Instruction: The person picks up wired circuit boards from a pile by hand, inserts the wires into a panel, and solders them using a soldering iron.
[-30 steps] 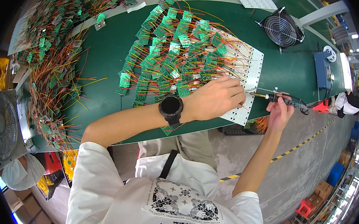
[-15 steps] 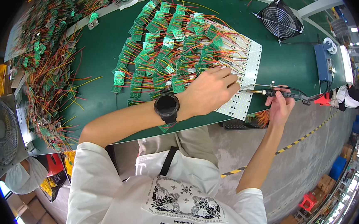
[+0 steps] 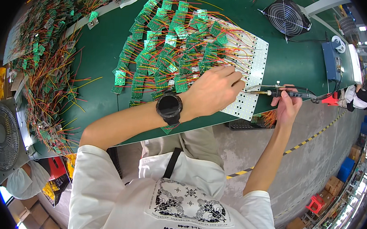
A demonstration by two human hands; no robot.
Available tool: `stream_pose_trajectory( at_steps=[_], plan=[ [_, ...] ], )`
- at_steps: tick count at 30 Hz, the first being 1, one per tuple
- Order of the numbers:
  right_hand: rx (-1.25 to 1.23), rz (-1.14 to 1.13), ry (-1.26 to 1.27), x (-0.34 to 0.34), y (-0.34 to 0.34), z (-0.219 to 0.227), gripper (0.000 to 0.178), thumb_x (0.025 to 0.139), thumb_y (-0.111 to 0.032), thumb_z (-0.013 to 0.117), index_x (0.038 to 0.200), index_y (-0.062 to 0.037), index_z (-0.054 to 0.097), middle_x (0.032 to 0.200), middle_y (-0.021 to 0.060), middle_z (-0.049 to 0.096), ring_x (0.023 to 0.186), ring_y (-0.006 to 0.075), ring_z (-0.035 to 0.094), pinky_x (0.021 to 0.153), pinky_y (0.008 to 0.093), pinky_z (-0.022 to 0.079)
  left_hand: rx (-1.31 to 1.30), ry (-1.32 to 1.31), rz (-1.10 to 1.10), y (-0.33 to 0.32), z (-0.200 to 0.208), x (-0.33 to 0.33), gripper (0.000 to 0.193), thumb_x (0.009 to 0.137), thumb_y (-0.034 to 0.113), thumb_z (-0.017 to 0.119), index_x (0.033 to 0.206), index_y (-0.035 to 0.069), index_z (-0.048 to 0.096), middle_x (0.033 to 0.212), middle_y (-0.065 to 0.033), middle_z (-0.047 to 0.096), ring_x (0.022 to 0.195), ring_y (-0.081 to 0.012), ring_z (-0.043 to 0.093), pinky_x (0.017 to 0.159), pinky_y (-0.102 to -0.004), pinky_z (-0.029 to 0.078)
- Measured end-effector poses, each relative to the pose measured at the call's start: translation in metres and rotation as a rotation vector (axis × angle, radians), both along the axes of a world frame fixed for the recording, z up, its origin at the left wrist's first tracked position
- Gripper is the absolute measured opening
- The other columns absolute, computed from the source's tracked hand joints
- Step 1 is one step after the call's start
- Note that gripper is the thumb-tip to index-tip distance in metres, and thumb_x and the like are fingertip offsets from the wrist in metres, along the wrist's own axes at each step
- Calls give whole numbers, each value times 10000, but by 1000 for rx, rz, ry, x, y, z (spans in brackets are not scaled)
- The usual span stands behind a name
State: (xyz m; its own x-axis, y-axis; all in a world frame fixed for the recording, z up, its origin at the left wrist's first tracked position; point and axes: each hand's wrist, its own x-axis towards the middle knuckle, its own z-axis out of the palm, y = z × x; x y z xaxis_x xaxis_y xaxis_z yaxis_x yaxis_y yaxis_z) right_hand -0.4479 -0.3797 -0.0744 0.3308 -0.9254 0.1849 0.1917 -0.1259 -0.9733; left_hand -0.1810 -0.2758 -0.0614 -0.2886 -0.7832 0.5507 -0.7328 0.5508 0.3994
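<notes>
Left hand [image 3: 214,91] curls its fingers down over the near part of the white perforated panel [image 3: 255,60]; its fingertips are hidden, so whether they pinch anything cannot be told. Right hand [image 3: 287,109] grips the soldering iron [image 3: 302,95] by its handle, the tip pointing left, just beside the left hand's fingers. Green circuit boards [image 3: 180,83] lie in overlapping rows to the left and far side of the left hand, their red and yellow wires [image 3: 238,54] reaching right over the panel. Farther right stands a black fan [image 3: 287,21].
</notes>
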Motion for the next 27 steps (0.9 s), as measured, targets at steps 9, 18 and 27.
stream_pose_trajectory(
  at_steps=[9,18,27],
  plan=[
    [6,-41,55,5,3,5,197,853,-51,645,1007,67,614,821,105,648,503,183,585,459,285,467,-4,-7,-7,0,-1,0,158,746,82,668,857,24,572,857,-86,546,858,-260,561,706,-387,492],
    [-6,-21,46,3,2,2,198,850,-53,643,1009,61,612,824,101,648,498,183,585,451,282,460,-2,-24,-9,1,-1,1,155,745,82,665,856,19,576,858,-89,547,854,-262,564,721,-387,491],
    [-2,-52,-9,1,2,1,229,849,-62,652,1030,70,607,840,120,653,493,193,583,440,294,458,-10,-5,-13,1,0,0,145,760,80,659,857,14,575,869,-95,554,862,-266,567,731,-386,494]
  ],
)
